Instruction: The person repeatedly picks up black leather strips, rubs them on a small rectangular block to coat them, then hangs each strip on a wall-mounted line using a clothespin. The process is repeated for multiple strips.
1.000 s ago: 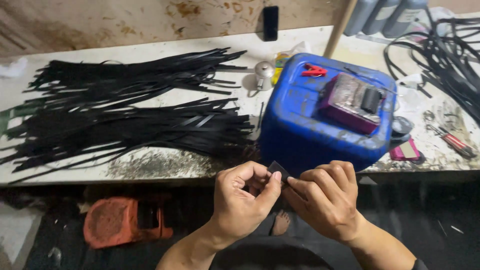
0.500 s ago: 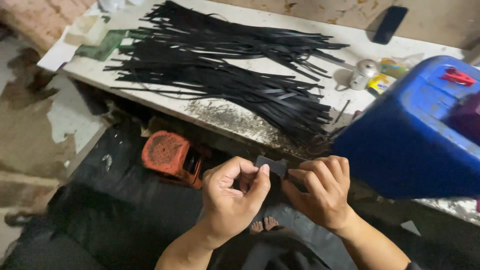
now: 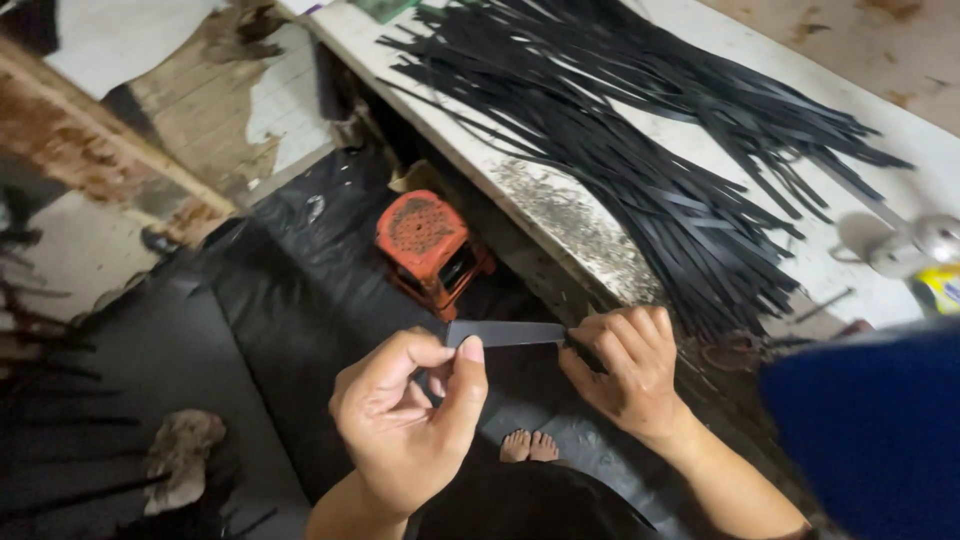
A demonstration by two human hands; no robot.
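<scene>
1. Nearest: two bare hands raised before the chest. Left hand (image 3: 410, 420) curled, thumb and forefinger pinched on the near end of one short black strip (image 3: 505, 333).
2. Right hand (image 3: 625, 365) closed over the other end of the same strip, fingers bunched together and clamped on it.
3. Strip held level between the two hands, above the floor and in front of the bench edge; one strip only in the hands.
4. Below the hands: two bare feet (image 3: 528, 446), toes side by side, on a dark sheet (image 3: 250, 330) covering the floor.
5. At far right, close to the camera: part of one blue container (image 3: 870, 430); contents hidden from this angle.
6. Farther on the floor: one small red plastic stool (image 3: 432, 248), standing just beside the bench, nothing on its seat.
7. One crumpled pale rag (image 3: 182, 455) on the sheet at lower left.
8. Beyond: one long white bench (image 3: 900, 140), running diagonally.
9. On the bench: one large heap of long black strips (image 3: 650, 130), too many to count, fanned out and overlapping.
10. At the right end of the bench: one pale roll of tape (image 3: 925, 245) and a yellow-labelled item (image 3: 943, 287), partly cut off by the frame.
</scene>
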